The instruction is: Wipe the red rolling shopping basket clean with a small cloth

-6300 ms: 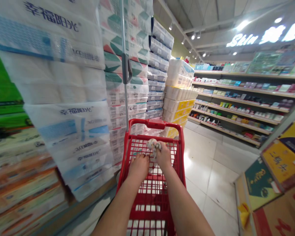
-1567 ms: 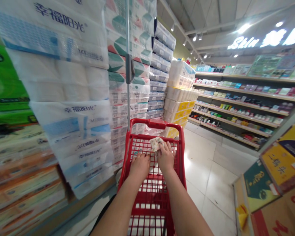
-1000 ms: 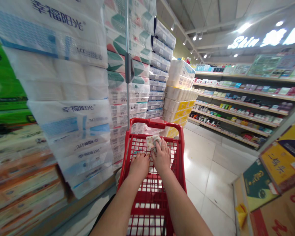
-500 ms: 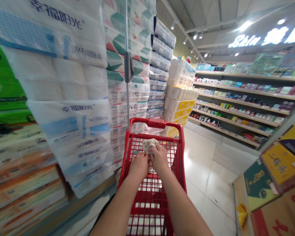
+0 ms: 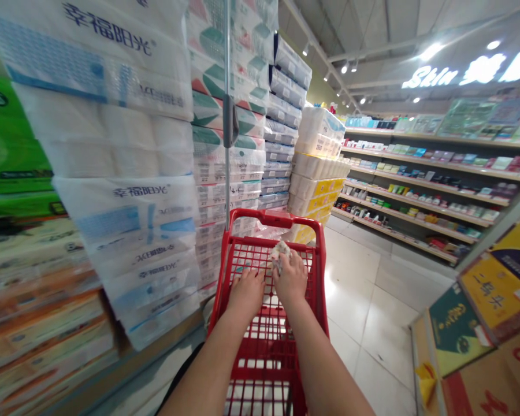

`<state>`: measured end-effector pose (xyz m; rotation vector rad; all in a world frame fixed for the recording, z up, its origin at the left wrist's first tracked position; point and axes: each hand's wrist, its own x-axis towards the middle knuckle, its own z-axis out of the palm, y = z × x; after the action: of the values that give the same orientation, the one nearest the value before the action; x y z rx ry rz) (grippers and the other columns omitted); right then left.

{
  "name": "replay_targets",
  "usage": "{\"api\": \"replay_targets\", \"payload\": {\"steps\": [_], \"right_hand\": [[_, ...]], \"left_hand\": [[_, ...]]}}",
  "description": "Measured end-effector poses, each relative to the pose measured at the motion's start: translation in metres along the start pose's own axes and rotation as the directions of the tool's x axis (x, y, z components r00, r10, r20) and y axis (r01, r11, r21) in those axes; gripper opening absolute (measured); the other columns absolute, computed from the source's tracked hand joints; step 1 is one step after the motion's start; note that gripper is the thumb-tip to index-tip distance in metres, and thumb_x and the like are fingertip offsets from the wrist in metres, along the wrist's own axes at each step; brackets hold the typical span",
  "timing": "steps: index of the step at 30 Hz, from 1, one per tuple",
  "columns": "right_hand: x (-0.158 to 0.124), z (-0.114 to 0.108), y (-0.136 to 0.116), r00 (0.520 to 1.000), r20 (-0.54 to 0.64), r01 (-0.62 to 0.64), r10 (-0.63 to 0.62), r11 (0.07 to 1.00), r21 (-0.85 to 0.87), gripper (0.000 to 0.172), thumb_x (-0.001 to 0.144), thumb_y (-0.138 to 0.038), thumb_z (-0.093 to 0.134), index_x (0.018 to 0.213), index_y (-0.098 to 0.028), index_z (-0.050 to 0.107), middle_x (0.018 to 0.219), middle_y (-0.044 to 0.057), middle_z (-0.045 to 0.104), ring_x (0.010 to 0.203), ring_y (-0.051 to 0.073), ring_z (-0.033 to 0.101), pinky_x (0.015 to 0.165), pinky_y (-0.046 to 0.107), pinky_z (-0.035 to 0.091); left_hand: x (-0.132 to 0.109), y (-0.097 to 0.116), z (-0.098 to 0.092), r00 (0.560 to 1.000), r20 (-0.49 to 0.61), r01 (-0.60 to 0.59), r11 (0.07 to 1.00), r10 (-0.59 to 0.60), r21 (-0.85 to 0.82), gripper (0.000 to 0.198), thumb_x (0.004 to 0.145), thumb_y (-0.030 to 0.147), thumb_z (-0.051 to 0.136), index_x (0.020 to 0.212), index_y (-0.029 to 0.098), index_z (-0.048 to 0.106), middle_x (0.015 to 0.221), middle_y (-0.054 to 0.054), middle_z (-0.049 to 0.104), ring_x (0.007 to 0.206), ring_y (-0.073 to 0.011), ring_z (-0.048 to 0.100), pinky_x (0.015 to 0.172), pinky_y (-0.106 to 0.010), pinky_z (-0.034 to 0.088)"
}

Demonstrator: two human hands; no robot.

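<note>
A red shopping cart (image 5: 321, 277) with a grid surface stands directly in front of me. My right hand (image 5: 291, 278) is closed on a crumpled, pale patterned cloth (image 5: 281, 251), which rests against the grid near the cart's far bar. To the left of it, my left hand (image 5: 246, 290) lies on the grid with its fingers stretched out and nothing in them. A small gap separates the two hands. The underside of the cloth is hidden by my right fingers and the grid.
Tall stacks of wrapped toilet paper (image 5: 130, 231) rise close along the left, with a grey metal pole (image 5: 227, 185) beside the cart. Cardboard boxes (image 5: 494, 300) stand at right. Shelves of small packages (image 5: 416, 190) line the back beyond the tiled floor (image 5: 359, 323).
My right hand has moved right across the grid with the cloth, away from my left hand. The left hand stays nearly in place, and the cart has hardly shifted.
</note>
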<state>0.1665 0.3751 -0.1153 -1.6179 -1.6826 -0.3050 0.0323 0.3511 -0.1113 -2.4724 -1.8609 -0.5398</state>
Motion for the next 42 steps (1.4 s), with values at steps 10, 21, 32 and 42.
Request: {"api": "replay_targets", "payload": {"steps": [10,21,32,42], "right_hand": [[0.003,-0.006,0.005,0.97,0.132,0.181,-0.203,0.97,0.161,0.042,0.079,-0.006,0.047,0.111,-0.022,0.068,0.112,0.007,0.065,0.109,0.023,0.052,0.097,0.036,0.043],[-0.003,0.003,0.01,0.942,0.169,0.261,-0.289,0.95,0.173,0.052,0.08,-0.021,0.054,0.132,-0.022,0.055,0.143,0.008,0.047,0.135,0.03,0.035,0.109,0.049,0.032],[-0.008,0.006,0.016,0.949,0.172,0.228,-0.263,0.953,0.201,0.078,0.068,0.003,0.039,0.139,-0.028,0.048,0.145,0.003,0.046,0.135,0.026,0.037,0.106,0.045,0.036],[-0.001,0.002,0.018,0.995,0.067,0.057,-0.073,0.975,0.216,0.059,0.08,-0.017,0.05,0.139,-0.019,0.047,0.119,0.012,0.062,0.106,0.027,0.056,0.093,0.041,0.045]], "left_hand": [[-0.002,0.001,-0.002,1.0,0.003,0.013,1.0,-0.013,-0.004,0.034,0.094,0.022,0.037,0.118,0.021,0.061,0.118,-0.009,0.063,0.118,-0.0261,0.049,0.095,-0.044,0.042],[-0.005,0.003,-0.005,0.999,0.022,0.024,1.0,-0.024,-0.013,0.033,0.093,0.021,0.036,0.114,0.021,0.061,0.118,-0.009,0.062,0.116,-0.0269,0.05,0.095,-0.046,0.043],[-0.009,0.003,-0.005,0.999,0.015,0.031,0.998,-0.03,-0.046,0.034,0.093,0.024,0.037,0.117,0.021,0.061,0.12,-0.01,0.062,0.119,-0.0267,0.048,0.099,-0.045,0.041],[-0.014,-0.004,-0.007,1.0,0.015,0.018,0.999,-0.017,-0.046,0.031,0.092,0.029,0.043,0.119,0.023,0.058,0.122,-0.007,0.06,0.118,-0.0255,0.048,0.099,-0.044,0.042]]}}
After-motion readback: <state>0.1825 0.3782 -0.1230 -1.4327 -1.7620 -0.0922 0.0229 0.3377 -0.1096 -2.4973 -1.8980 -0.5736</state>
